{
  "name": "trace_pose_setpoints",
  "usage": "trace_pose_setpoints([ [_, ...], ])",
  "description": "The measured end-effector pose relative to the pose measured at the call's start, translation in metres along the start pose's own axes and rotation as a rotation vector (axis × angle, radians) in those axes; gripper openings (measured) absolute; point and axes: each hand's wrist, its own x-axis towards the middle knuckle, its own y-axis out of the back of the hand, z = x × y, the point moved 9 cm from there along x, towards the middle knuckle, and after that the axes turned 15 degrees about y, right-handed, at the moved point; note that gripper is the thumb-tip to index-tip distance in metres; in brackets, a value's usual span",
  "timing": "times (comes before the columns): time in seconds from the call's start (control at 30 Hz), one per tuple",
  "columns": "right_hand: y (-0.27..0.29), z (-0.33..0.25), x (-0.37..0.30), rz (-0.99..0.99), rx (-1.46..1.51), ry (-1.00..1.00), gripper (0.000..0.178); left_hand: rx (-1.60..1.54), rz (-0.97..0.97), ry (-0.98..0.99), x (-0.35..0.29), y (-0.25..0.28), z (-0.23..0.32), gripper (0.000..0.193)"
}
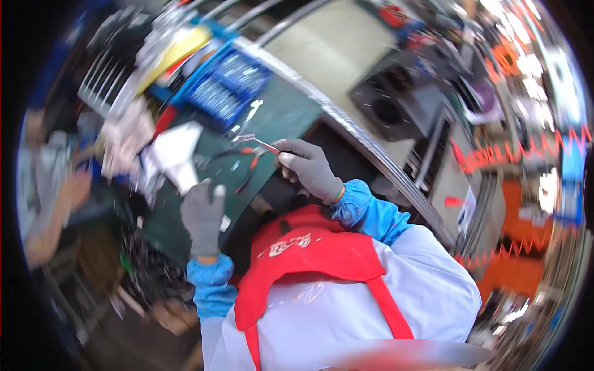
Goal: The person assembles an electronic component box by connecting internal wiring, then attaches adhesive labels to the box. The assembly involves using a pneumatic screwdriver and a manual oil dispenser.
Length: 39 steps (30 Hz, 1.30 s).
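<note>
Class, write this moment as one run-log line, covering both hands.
left hand: gloved, open, near white sheet | right hand: gloved, gripping thin reddish tool | green bench: blue tray | view: partly blurred

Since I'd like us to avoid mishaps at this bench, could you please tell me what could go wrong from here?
The small piece at or near the tip of the slim tool in the right hand could slip and drop onto the cluttered green table. The right hand might also snag the red-handled implement lying close by.
</note>
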Motion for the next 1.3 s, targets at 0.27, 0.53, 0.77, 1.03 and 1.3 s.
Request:
trace_pose_setpoints([
  [0.27,0.216,-0.130,-0.085,0.754,-0.286,0.639,0.033,-0.682,-0.378,-0.629,0.027,-0.001,0.313,0.032],
  [0.53,0.294,-0.164,-0.074,0.925,-0.363,0.682,0.034,-0.811,-0.415,-0.881,0.054,-0.070,0.525,0.041],
  [0.77,0.331,-0.172,-0.057,0.922,-0.424,0.813,0.034,-0.783,-0.522,-0.704,0.062,-0.131,0.565,0.042],
  [1.03,0.341,-0.178,-0.054,0.922,-0.477,0.889,0.033,-0.726,-0.135,-0.838,0.041,-0.113,0.558,0.043],
  [1.3,0.350,-0.180,-0.052,0.916,-0.586,0.974,0.031,-1.299,-0.489,-1.549,0.013,-0.068,0.583,0.051],
])
